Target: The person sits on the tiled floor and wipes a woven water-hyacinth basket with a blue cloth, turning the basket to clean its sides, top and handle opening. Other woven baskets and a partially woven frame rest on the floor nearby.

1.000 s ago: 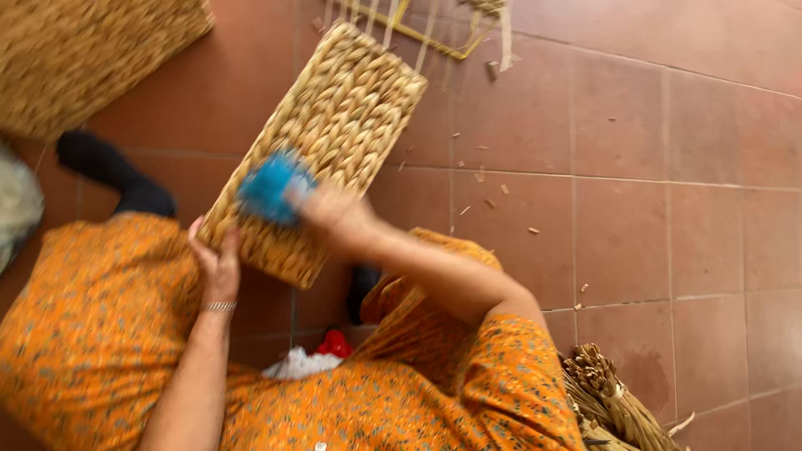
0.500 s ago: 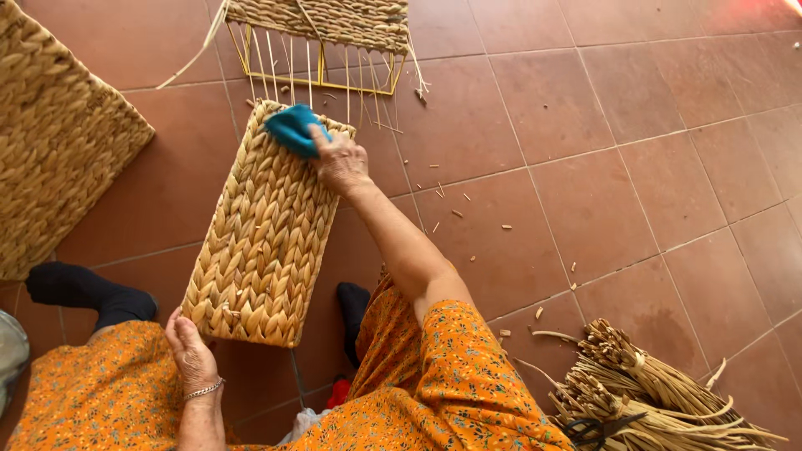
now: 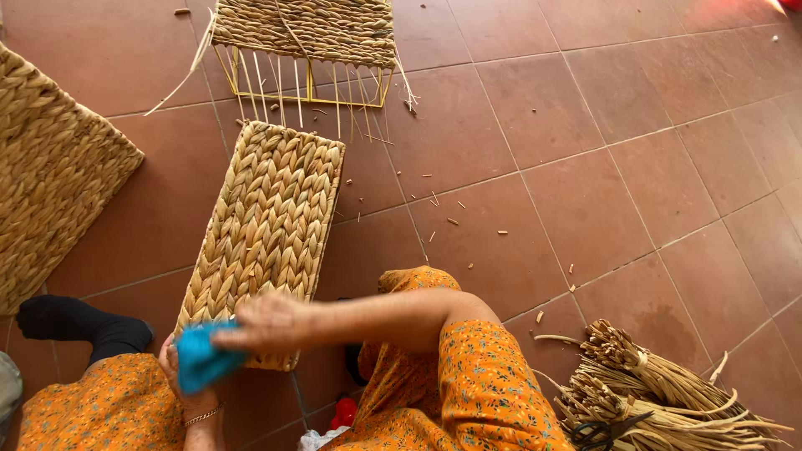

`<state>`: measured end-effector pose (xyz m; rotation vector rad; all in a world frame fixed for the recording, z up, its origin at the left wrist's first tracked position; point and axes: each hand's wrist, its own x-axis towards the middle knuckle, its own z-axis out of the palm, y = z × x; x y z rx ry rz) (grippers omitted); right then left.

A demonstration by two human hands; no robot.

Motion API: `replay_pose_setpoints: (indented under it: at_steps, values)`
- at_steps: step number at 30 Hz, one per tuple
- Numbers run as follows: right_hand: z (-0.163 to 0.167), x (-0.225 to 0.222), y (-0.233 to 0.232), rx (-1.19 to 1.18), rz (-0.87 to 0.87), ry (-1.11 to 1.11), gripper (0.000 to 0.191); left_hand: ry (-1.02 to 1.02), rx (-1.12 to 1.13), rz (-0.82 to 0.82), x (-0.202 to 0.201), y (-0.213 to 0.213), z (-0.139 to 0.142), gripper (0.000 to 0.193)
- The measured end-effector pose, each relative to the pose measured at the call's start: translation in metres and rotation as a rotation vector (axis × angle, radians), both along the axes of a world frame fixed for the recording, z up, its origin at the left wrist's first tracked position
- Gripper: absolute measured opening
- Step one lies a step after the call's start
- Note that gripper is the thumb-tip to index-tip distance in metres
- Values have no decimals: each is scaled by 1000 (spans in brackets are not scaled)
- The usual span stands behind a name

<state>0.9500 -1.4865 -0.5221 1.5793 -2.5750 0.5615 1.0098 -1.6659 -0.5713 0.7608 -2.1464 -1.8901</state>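
Observation:
A long rectangular woven basket (image 3: 267, 217) of pale braided straw lies upside down on the red floor tiles, in front of my knees. My right hand (image 3: 269, 324) reaches across its near end, shut on a bright blue cloth (image 3: 199, 359). My left hand (image 3: 190, 399), with a thin bracelet at the wrist, holds the basket's near edge. The cloth covers most of its fingers. I sit on the floor in orange patterned clothing.
A second woven basket (image 3: 50, 175) lies at the left. A half-woven basket on a yellow wire frame (image 3: 305, 38) stands at the top. Bundles of dried stalks (image 3: 668, 401) with black scissors (image 3: 600, 433) lie bottom right. A black-socked foot (image 3: 79, 324) and straw scraps are nearby.
My right hand has swept the blue cloth along the basket from its far end back to its near end. My view has shifted with it.

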Motion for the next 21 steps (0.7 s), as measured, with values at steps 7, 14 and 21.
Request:
replay_pose_setpoints:
  at_steps: [7,14,21]
  values:
    - [21,-178,99,138,-902,183,45,22,-23,-2,6,-3,-14,58]
    - [15,-149,71,147,-824,-127,44,87,13,10,2,-1,-10,57]
    - [13,27,0,112,-23,-96,48,38,36,63,-5,4,2,51]
